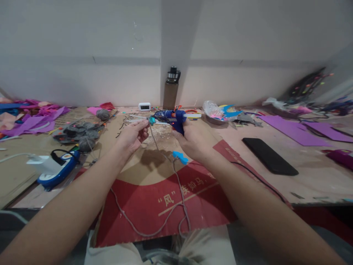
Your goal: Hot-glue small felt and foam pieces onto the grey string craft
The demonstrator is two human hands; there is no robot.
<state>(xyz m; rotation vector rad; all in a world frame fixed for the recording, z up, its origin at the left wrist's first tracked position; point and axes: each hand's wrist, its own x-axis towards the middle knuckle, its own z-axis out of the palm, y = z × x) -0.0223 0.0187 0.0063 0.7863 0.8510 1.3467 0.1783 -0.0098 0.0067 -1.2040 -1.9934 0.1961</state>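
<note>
- From where I sit, the left hand (pixel 135 134) pinches a small teal piece (pixel 152 120) between thumb and fingertips, above the cardboard (pixel 138 215).
- The right hand (pixel 191 138) is wrapped around the handle of the glue gun (pixel 179 118), holding it up.
- The relation I watch: the gun's long axis runs side to side, its nozzle toward the left hand and a white glue stick (pixel 193 115) jutting from its back end.
- I read the teal piece as lying just off the nozzle, to the gun's left; I can't tell whether they touch. The left hand is the nearer one to it, the right sits behind the gun's body.
- A grey cord (pixel 155 141) hangs from the teal piece, runs down to a blue piece (pixel 180 158) on the cardboard, and loops on across the red part.
- Around them on the worktop (pixel 231 138) I have a phone (pixel 269 156) to the right and, at the back, a bottle (pixel 171 92) and a clock (pixel 144 107).
</note>
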